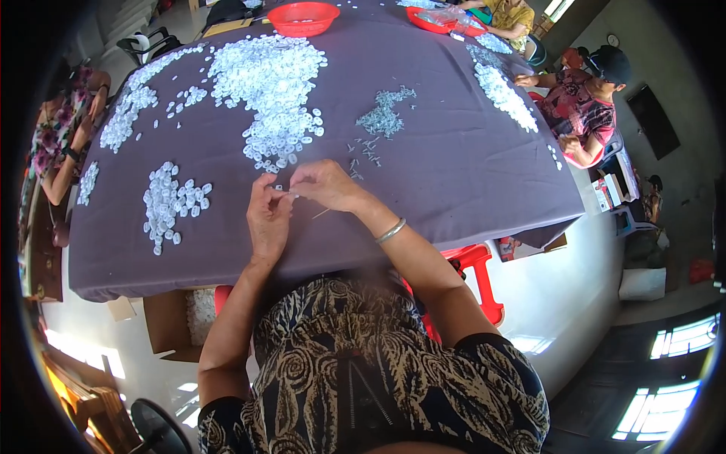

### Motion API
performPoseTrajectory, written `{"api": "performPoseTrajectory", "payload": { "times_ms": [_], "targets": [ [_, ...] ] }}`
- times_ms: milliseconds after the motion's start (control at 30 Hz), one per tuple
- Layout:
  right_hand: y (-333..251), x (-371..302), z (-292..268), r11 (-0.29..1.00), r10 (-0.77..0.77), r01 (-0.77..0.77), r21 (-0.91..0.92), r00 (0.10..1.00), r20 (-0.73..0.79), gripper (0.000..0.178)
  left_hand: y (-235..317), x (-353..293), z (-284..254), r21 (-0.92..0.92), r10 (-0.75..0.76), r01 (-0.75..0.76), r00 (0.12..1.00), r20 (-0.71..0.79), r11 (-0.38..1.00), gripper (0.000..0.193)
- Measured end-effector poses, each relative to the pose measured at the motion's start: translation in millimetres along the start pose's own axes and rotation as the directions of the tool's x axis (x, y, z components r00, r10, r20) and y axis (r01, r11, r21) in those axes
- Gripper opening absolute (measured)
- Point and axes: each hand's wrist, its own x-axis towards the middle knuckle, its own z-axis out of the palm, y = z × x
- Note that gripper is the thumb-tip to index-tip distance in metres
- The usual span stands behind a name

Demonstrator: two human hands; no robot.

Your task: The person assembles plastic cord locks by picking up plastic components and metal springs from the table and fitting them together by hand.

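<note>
Above the dark cloth-covered table (423, 189), my hands meet at the fingertips. My left hand (268, 216) is closed in a pinch on a small whitish piece (291, 194), too small to make out fully. From the right, my right hand (327, 186), with a bangle on its wrist, pinches at the same spot; what its fingers hold is hidden. A thin pale stick (321, 214) shows just below that hand; whether it is held I cannot tell. Right beyond my hands lies a big heap of small whitish plastic pieces (276, 98). Small grey-clear pieces (380, 117) are scattered to its right.
A smaller whitish pile (168, 200) lies at left. Red basins (302, 19) stand at the far edge. People sit at the left (64, 136), right (582, 106) and far right corner (510, 19). Below the table are a cardboard box (170, 321) and a red stool (484, 284).
</note>
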Motion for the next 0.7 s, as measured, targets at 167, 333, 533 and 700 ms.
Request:
{"api": "performPoseTrajectory", "payload": {
  "times_ms": [167, 333, 533, 700],
  "targets": [
    [4, 10, 1, 0.997, 0.015, -0.011, -0.081, 0.999, 0.052, 0.012, -4, 0, -2, 0.01, -0.002, 0.002, 1.0, -0.005, 1.0, 0.04],
    [3, 5, -1, 0.998, 0.033, -0.027, -0.063, 0.995, 0.093, 0.011, -4, 2, -1, -0.075, -0.005, 0.004, 1.0, -0.01, 0.997, 0.036],
    [-6, -5, -5, 0.997, 0.077, -0.079, 0.018, 0.992, 0.101, 0.017, -3, 4, -3, -0.131, -0.017, 0.016, 1.0, -0.009, 0.991, 0.036],
    [-4, -8, -3, 0.989, 0.14, -0.143, 0.031, 0.987, 0.074, 0.017, -6, 5, -4, -0.175, -0.012, 0.011, 1.0, -0.008, 0.984, 0.034]
  ]
}}
